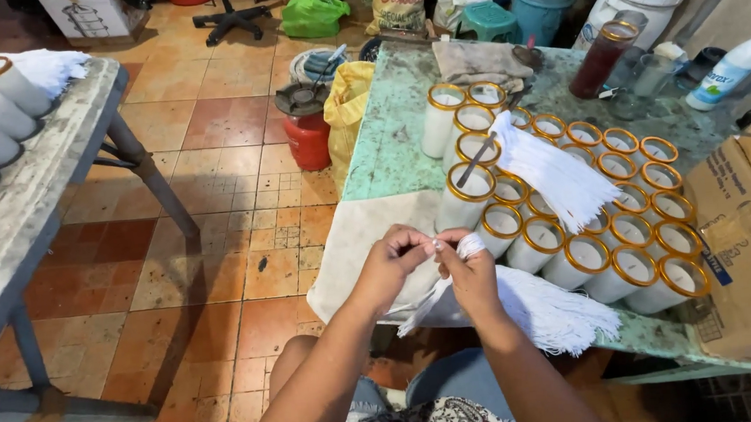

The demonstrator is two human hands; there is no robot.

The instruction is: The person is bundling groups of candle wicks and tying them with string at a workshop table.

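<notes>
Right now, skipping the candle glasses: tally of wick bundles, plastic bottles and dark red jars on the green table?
White wick bundles: 2
White plastic bottle: 1
Dark red jar: 1
Total: 4

— What stands at the far end of the green table [389, 148]?

— A dark red jar [601, 56], a white bottle with a blue cap [731, 67] and a folded cloth [481, 57].

— And on the tiled floor [217, 213]?

— A red canister [306, 128], a yellow sack [347, 107] beside it, a green bag [314, 11]. A cardboard box [748, 247] sits at the right.
</notes>
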